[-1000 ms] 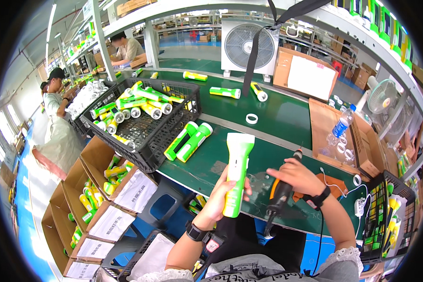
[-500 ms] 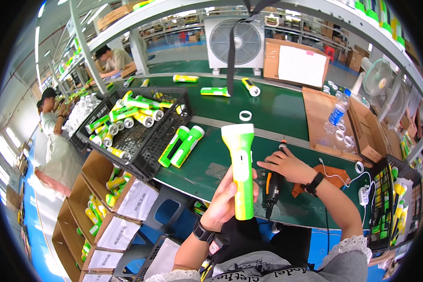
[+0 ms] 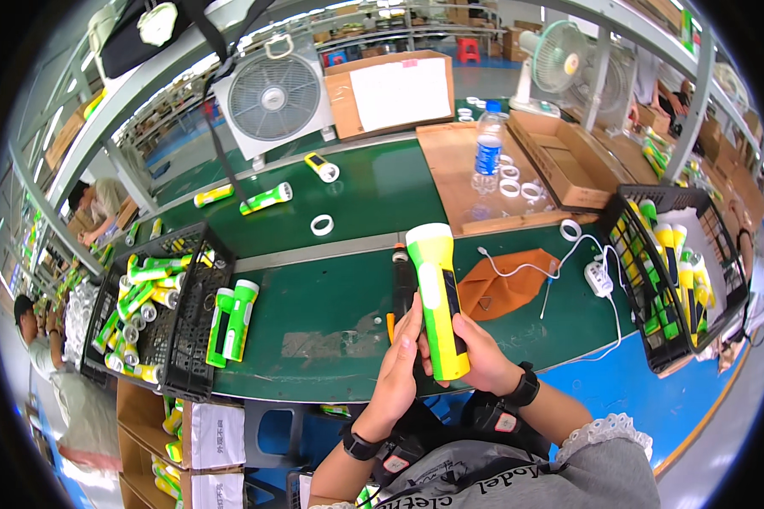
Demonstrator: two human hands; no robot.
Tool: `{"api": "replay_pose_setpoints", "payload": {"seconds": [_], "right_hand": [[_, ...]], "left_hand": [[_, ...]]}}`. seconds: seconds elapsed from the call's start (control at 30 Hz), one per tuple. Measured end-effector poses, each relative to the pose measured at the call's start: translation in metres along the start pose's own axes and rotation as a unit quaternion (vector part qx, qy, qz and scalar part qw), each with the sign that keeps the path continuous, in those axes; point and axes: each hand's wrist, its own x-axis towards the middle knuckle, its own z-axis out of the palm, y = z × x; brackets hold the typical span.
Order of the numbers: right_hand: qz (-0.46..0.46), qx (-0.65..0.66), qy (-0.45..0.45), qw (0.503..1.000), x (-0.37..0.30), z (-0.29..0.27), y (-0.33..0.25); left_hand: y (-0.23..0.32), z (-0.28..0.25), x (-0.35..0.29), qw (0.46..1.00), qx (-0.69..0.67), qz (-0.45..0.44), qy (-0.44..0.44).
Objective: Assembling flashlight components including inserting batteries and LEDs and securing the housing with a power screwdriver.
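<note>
A green and yellow flashlight (image 3: 440, 297) with a white head stands nearly upright between my two hands, above the table's near edge. Its dark side panel faces partly toward me. My left hand (image 3: 399, 360) is closed on the lower left side of the body. On the other side, my right hand (image 3: 484, 352) grips the body near its base, thumb against the panel. Behind the flashlight, a dark electric screwdriver (image 3: 403, 280) lies on the green table, partly hidden by it and my left hand. Two more flashlights (image 3: 239, 318) lie side by side to the left.
Black crates of flashlights stand at left (image 3: 197, 339) and right (image 3: 654, 343). A white power strip (image 3: 598, 278) and cable lie beside an orange cloth (image 3: 505, 284). Farther back are white rings (image 3: 322, 225), a water bottle (image 3: 487, 153) and a cardboard tray (image 3: 560, 161).
My right hand has left the electric screwdriver and taken hold of the flashlight beside my left. The flashlight has turned, showing its dark panel. My view has swung to the right.
</note>
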Motion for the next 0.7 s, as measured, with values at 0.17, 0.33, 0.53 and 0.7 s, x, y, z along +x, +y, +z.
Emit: {"api": "replay_pose_setpoints", "payload": {"seconds": [0.17,0.33,0.53,0.7], "right_hand": [[0.028,0.109,-0.075,0.991,-0.008,-0.016,-0.004],[-0.008,0.029,-0.038,0.999,-0.006,-0.016,-0.002],[-0.512,-0.555,0.347,0.557,-0.113,-0.082,-0.087],[-0.375,-0.651,0.611,0.248,-0.223,-0.122,-0.180]], "left_hand": [[-0.004,0.009,0.004,0.996,0.060,0.055,-0.040],[-0.006,0.002,0.013,0.965,0.200,0.166,-0.025],[0.001,-0.042,0.042,0.991,0.109,0.066,0.048],[-0.023,-0.110,0.111,0.968,0.213,0.087,0.104]]}}
